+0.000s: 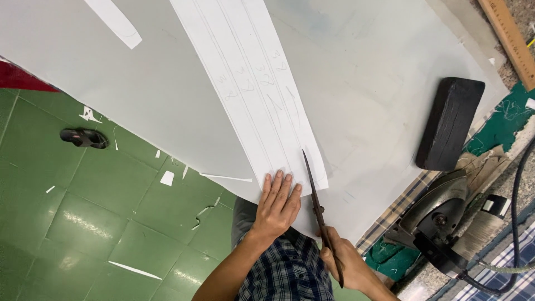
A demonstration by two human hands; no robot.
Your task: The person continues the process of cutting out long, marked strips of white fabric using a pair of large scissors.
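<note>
Green tiled floor [83, 223] below; long white paper strip [256, 95] is pinned by flat, released left hand [278, 203] fingers, while dark metal scissors [320, 214] are grasped in the right hand [348, 267]; cutting is judged underway, with steady advance along the ruled line needed.

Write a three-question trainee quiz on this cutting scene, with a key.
1. True or false: the left hand lies flat on the white paper pattern strip.
2. Which thing sits nearest the black block? A) the sandal B) the clothes iron C) the wooden ruler
3. Fill in: the right hand holds a pair of ____ whose blades point up along the strip.

Key
1. True: the fingers are spread on the strip's lower end.
2. B: the iron lies just below the block, at the edge of the grey sheet.
3. Scissors.
</note>
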